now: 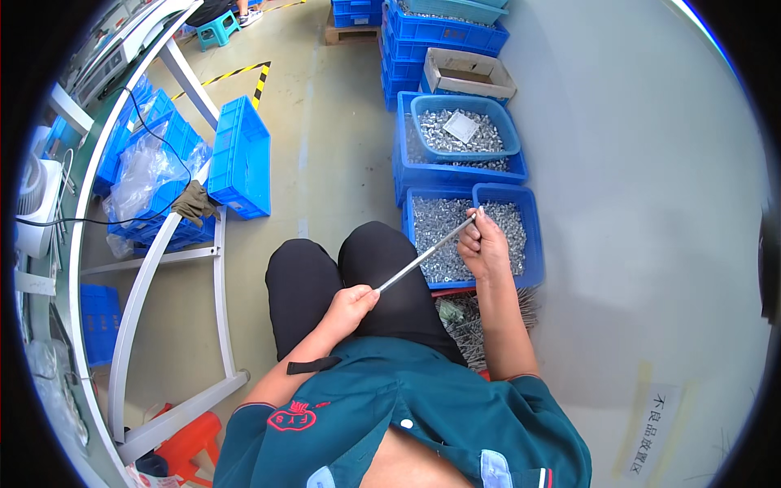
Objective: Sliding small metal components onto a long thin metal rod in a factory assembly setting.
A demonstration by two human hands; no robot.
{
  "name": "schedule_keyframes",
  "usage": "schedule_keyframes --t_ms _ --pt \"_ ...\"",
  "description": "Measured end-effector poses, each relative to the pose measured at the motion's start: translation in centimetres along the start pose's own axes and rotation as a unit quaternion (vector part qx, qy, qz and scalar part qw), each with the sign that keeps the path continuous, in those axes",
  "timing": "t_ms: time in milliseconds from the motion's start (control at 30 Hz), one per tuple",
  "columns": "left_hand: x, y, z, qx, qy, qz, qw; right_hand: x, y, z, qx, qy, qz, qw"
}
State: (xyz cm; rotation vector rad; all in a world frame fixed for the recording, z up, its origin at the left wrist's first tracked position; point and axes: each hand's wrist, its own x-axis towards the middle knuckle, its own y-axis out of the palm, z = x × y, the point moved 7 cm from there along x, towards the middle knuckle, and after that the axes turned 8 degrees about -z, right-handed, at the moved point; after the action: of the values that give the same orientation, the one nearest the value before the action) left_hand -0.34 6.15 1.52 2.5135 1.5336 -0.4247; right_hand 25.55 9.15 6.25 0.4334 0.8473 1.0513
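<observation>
A thin, straight metal rod (423, 258) slants across my lap, its far end up and to the right. My left hand (353, 309) is closed around the near end, above my thighs. At the far end, my right hand (486, 246) pinches the rod between thumb and fingers. Whether a small part sits in those fingertips I cannot make out. Just beneath the right hand is a blue bin (409, 228) of small silvery metal parts, with a smaller blue tub (538, 236) of similar parts at its right side. Many long metal rods (472, 337) lie in a heap below them.
Behind stands another blue bin (399, 154) bearing a tub (512, 146) of metal parts. Stacked blue crates (390, 69) and an open box (472, 58) are farther back. At left, a white-framed table (142, 325) holds an upright blue crate (242, 159) nearby. A pale wall (643, 203) bounds the right.
</observation>
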Motion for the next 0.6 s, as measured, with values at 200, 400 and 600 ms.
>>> schedule_keyframes --t_ms 200,400,600 --pt "-0.7 0.6 -3.5 0.114 0.079 -0.074 0.988 -0.6 0.3 0.9 -0.095 -0.115 -0.110 0.983" --pt "0.6 0.8 -2.8 0.037 0.056 -0.037 0.997 -1.8 2.2 -3.0 -0.225 0.021 0.026 0.974" --pt "1.3 0.2 -1.9 0.002 0.019 -0.040 0.999 -0.3 -4.2 -5.3 0.048 0.178 -0.077 0.980"
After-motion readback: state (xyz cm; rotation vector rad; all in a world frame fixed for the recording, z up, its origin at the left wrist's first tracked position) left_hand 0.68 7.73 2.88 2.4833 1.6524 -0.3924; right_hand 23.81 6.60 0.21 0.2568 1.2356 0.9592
